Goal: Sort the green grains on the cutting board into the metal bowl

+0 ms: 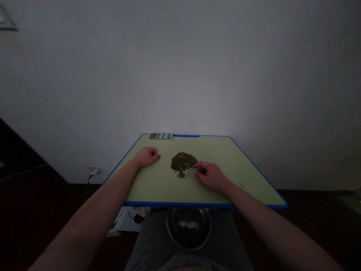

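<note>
A loose pile of small greenish-brown seeds or dried bits (182, 162) lies on the pale tabletop (160, 188) with a blue rim. At its near right edge, my right hand (210, 175) is closed, fingertips pinching a clear, round-edged thing (191, 172); whether it is a cup, lid or dish I cannot tell. Left of the pile, my left hand (147, 156) rests on the tabletop in a loose fist, thumb toward the pile, with nothing seen in it. Below the near edge, a metal bowl (188, 244) sits on my lap, with some dark bits inside.
A phone (161, 136) with a lit screen lies at the far left edge of the table. One small dark bit (241, 185) is off to the right. Behind stands a plain wall (191, 75), with a plugged-in cable (92, 173) low at left.
</note>
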{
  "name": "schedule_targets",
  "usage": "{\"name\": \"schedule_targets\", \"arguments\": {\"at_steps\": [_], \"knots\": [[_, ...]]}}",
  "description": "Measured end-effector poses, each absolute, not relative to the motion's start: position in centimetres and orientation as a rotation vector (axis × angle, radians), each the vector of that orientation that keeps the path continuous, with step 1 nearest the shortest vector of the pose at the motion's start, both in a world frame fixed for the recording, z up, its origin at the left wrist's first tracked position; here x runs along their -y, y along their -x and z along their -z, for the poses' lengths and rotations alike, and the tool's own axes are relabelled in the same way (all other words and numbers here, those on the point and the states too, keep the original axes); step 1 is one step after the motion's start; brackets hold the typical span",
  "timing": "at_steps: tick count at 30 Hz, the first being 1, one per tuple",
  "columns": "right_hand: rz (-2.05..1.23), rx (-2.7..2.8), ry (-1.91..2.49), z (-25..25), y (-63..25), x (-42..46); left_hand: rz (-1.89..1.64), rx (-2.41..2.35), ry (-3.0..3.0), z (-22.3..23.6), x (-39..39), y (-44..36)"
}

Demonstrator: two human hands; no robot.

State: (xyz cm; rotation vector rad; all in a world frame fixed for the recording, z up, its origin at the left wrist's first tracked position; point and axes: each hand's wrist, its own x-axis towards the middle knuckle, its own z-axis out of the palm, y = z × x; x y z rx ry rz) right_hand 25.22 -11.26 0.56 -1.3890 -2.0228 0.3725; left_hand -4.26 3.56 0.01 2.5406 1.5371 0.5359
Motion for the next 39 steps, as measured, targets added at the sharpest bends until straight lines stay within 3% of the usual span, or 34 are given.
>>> {"name": "schedule_targets", "arguments": {"at_steps": [39], "knots": [[-0.377, 2.465, 1.097, -0.5, -24.1, 11.5, -0.544, -1.515, -2.575, -0.2, -3.5, 4.4]]}}
